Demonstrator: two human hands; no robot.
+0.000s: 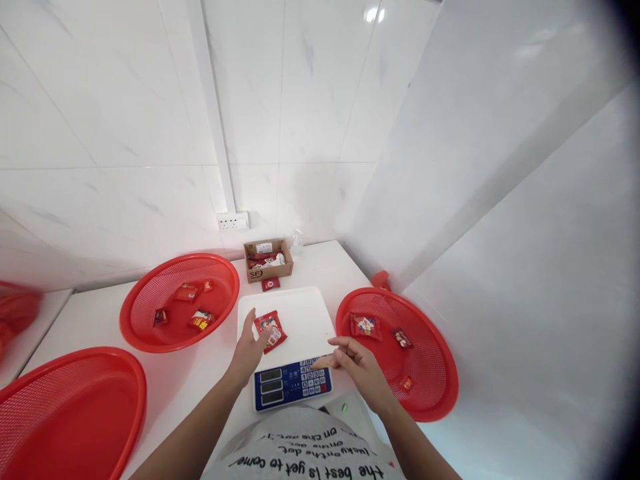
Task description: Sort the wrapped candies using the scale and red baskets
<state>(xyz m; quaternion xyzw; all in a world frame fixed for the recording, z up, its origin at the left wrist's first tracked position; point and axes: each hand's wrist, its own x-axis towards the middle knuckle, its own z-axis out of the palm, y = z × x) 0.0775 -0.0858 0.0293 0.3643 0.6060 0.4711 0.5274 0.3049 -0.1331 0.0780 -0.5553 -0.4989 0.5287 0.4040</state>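
A white digital scale [295, 313] with a blue keypad panel [293, 385] sits in front of me on the white table. A red snack packet [271, 331] lies on its platter. My left hand [249, 350] is open beside the packet, fingertips touching or just off its left edge. Over the keypad's right end hovers my right hand [356, 363], fingers loosely curled, index finger pointing at the keys, holding nothing.
Red mesh baskets stand around the scale: one at back left [150, 303] with several packets, one at right [440, 373] with three packets, one empty at front left [30, 393]. A small cardboard box [268, 261], a loose packet [271, 284] and a clear bottle [297, 243] stand by the tiled wall.
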